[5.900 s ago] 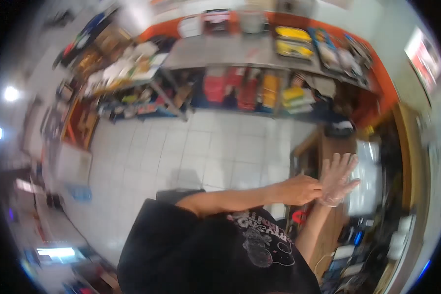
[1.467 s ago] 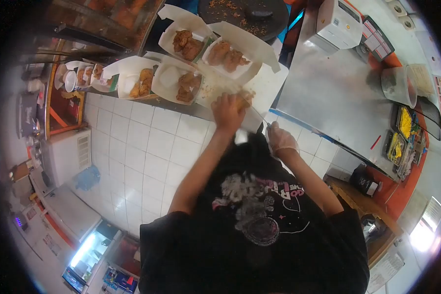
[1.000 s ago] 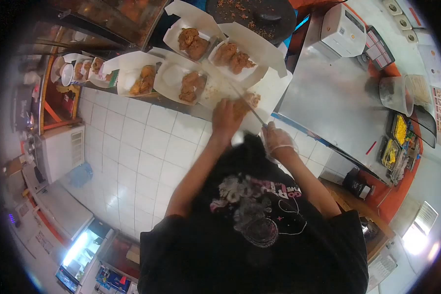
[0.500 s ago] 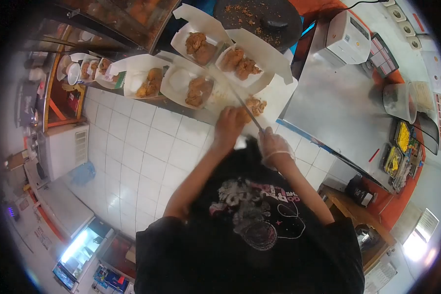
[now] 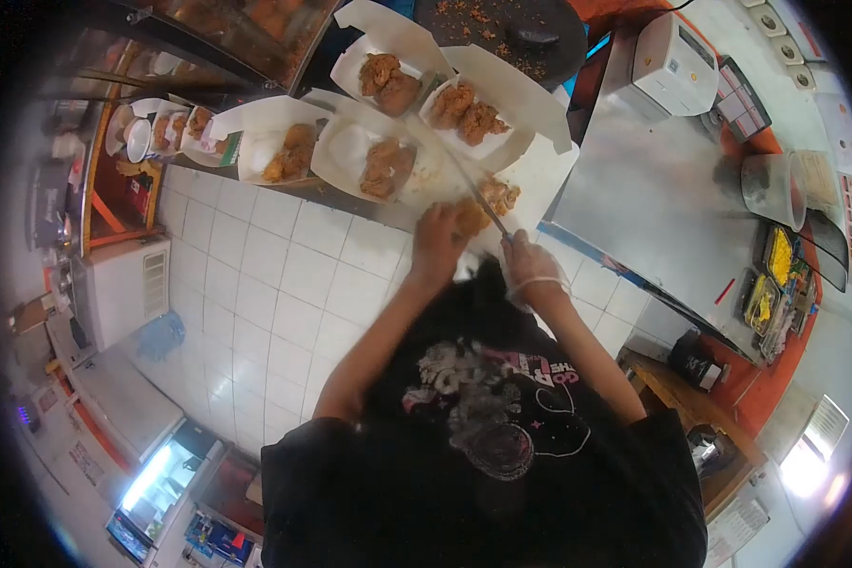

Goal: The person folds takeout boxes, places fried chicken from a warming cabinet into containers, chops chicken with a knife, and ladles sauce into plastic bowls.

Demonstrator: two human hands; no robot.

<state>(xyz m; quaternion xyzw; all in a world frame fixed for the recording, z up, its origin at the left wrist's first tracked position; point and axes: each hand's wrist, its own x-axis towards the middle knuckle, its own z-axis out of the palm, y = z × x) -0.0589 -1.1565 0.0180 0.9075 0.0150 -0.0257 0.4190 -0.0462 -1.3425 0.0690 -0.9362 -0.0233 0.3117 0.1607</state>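
- Knife (image 5: 483, 202) slants across the white cutting board (image 5: 547, 175), handle end at the near edge, blade running toward the far-left part.
- Right hand (image 5: 532, 267): clear glove on, clenched round the knife handle, at the board's near edge. Right forearm (image 5: 592, 355) angles forward and inward.
- Left hand (image 5: 436, 244): no glove, fingers bent, grasping the near chicken piece (image 5: 470, 218) at the board's near edge, left of the blade. Left forearm (image 5: 374, 331) slants forward and inward, elbow out to the side.
- Hands close together, knife and chicken between them.
- Far chicken piece (image 5: 500, 195): on the board, right of the blade, toward the right edge. Can't tell whether the blade touches either piece.
- Front box (image 5: 364, 159): open, chicken inside, by the board's left edge.
- Back box (image 5: 469, 118): open, chicken inside, by the board's far edge.
- Steel counter (image 5: 634, 199): beyond the board's right edge.
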